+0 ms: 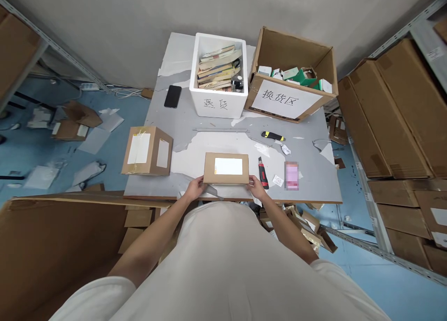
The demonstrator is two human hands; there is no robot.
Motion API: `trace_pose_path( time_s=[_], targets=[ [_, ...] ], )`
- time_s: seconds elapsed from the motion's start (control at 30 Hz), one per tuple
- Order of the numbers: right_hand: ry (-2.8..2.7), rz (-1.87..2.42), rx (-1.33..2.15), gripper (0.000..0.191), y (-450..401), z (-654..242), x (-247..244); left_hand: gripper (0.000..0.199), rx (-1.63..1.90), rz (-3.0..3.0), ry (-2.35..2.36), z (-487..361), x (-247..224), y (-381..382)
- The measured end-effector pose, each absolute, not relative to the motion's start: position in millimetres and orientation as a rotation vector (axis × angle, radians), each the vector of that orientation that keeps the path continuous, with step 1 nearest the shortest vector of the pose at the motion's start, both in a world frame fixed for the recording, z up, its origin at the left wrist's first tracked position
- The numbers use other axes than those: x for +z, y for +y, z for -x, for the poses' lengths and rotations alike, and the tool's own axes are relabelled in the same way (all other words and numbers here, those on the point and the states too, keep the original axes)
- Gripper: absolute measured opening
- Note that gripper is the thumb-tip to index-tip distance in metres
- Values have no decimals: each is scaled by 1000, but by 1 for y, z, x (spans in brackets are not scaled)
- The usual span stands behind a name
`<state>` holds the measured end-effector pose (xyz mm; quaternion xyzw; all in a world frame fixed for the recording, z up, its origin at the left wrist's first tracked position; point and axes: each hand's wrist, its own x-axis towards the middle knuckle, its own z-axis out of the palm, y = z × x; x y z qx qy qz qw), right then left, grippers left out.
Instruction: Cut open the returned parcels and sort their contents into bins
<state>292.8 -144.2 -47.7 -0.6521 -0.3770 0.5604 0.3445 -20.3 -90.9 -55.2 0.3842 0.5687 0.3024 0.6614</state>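
Observation:
A small brown cardboard box [211, 168] with a white label on top is at the front middle of the table, between my two hands. My left hand [195, 188] grips its lower left corner. At the opposite lower corner, my right hand [256, 188] holds the box too, its fingertips partly hidden by the cardboard. Just right of my right hand lies a red and black utility knife [263, 174]. A yellow and black utility knife [273, 136] rests farther back. To the left stands a taller taped carton [159, 155] with white labels.
At the back of the grey table [153, 186] are a white foam bin [218, 107] of booklets and an open carton [258, 95] holding small boxes. A black phone [172, 96] lies left of the bin. A large open carton [70, 237] borders the table's front left; shelving [379, 228] stands right.

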Motion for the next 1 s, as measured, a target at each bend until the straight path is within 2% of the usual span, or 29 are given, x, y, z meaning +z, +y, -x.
trace_pose_path(
  time_s=[0.17, 0.37, 0.83, 1.0],
  targets=[
    [-1060, 1666, 1349, 32, -134, -301, -21, 54, 763, -1039, 1352, 19, -26, -90],
    [-1165, 1809, 1193, 41, -119, -297, 5, 54, 715, -1284, 1491, 13, -8, -82],
    [-1155, 1974, 1145, 49, -102, -292, -14, 53, 754, -1247, 1571, 0, -24, -70],
    [-1328, 2350, 951, 38, -106, -316, -24, 54, 737, -1264, 1591, 1, -25, -73]
  ],
)
